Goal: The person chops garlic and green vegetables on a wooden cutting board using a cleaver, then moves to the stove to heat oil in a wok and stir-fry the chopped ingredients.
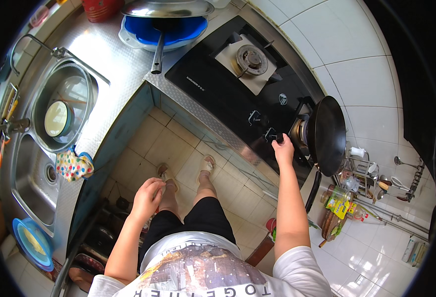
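Note:
My right hand (284, 150) grips a black control knob (277, 138) on the front of a black glass gas stove (221, 83). Beside that hand, a black wok (327, 135) rests over the right burner (300, 130), its long handle (313, 191) pointing back towards me. Whether a flame burns under the wok cannot be told. The left burner (253, 60) carries no pan. My left hand (147, 196) hangs in the air in front of my body with its fingers loosely curled, and nothing shows in it.
A steel sink (36, 185) on the left holds a large basin (86, 122) with a bowl (57, 118) inside. A spotted cloth (75, 164) drapes over the counter edge. Behind the stove's left end stand a blue basin (188, 29) and a lid (169, 8). Utensils hang at right.

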Demonstrator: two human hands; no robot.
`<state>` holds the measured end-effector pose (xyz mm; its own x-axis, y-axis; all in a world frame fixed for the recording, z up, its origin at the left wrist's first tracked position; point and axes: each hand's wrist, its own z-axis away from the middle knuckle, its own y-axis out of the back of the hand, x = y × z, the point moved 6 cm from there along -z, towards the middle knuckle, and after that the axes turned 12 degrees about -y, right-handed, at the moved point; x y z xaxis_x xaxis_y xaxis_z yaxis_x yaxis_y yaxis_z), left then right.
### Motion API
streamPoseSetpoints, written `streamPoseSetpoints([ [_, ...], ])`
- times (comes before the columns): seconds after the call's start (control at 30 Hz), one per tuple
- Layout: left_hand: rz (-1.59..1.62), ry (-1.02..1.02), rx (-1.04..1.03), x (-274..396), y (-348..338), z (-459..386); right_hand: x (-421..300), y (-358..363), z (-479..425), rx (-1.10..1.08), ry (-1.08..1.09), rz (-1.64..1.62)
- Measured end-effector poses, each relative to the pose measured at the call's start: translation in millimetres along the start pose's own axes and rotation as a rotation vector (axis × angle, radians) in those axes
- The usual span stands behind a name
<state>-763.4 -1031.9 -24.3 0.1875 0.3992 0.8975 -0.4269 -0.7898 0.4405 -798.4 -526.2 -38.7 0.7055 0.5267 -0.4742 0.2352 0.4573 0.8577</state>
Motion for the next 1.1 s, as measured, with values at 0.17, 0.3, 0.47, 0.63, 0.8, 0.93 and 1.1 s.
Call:
streamPoseSetpoints([
  [0.17, 0.002, 0.003, 0.002, -1, -2, 0, -5, 3, 4, 0.007, -0.001, -0.007],
  [0.3, -0.003, 0.010, -0.010, 0, -4, 0, -4, 3, 5, 0.019, -0.017, -0.028],
  [0.47, -0.017, 0.013, -0.030, 7, 0, 0, 2, 1, 1, 0.010, -0.054, -0.021],
  [0.63, -0.086, -0.042, -0.060, 22, 9, -3, 1, -2, -1, -0.023, -0.071, 0.021],
  [0.8, -0.115, -0.111, -0.045, 40, 15, -8, -18, 8, 32, -0.006, -0.070, -0.032],
  [0.93, -0.080, -0.109, -0.087, 55, 9, -16, -47, 51, 99, 0.085, 0.117, -0.093],
  [1.1, -0.082, -0.213, -0.149, 85, -6, -27, -31, 172, 179, 0.678, 0.323, 0.036],
])
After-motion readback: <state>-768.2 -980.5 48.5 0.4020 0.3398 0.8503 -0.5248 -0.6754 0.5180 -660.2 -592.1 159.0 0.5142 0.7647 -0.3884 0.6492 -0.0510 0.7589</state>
